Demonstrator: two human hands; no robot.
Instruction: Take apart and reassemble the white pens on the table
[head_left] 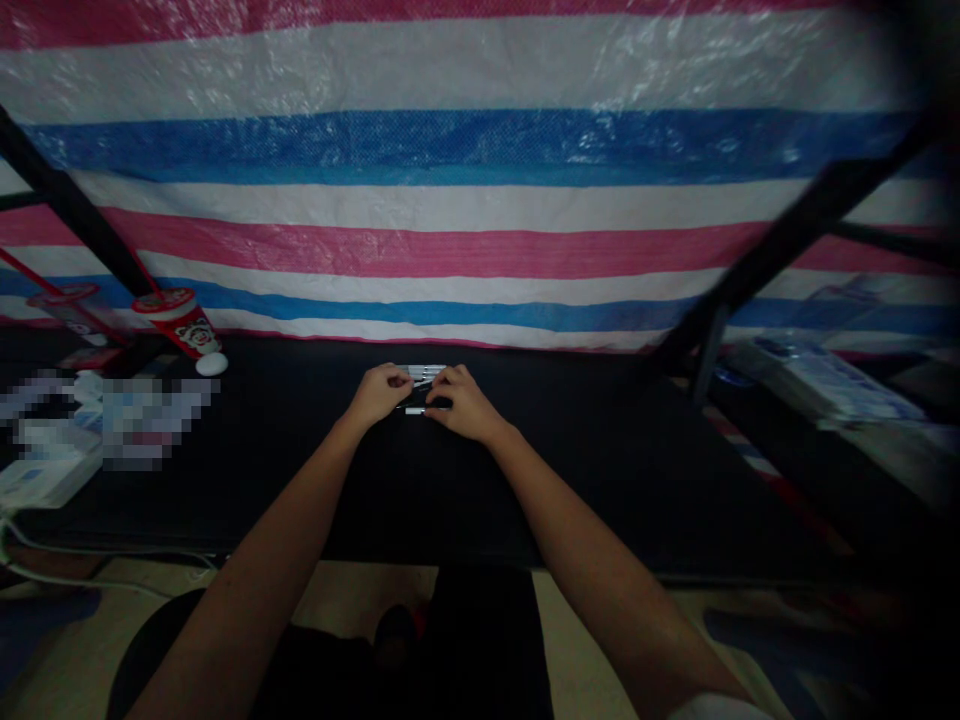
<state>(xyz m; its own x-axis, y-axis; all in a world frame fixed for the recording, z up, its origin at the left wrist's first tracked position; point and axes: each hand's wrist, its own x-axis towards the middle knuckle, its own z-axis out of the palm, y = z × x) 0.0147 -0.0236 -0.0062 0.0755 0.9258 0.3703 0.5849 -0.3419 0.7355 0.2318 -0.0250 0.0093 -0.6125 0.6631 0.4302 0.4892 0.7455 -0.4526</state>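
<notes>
Both my arms reach out over a dark table [585, 470]. My left hand [380, 392] is curled closed and my right hand [463, 402] is closed too, the two almost touching. Between and under them lie several thin white pens or sticks [422, 372], one white piece [415, 410] just below the fingers. The fingers pinch at these pieces, but which piece each hand grips is too dim to tell.
A red and white cup [182, 322] leans at the table's back left, with a small white lid [211, 364] beside it. White boxes and cables [45, 480] sit at the left edge. A striped tarp [480, 200] hangs behind. A clear tray [817, 380] lies right.
</notes>
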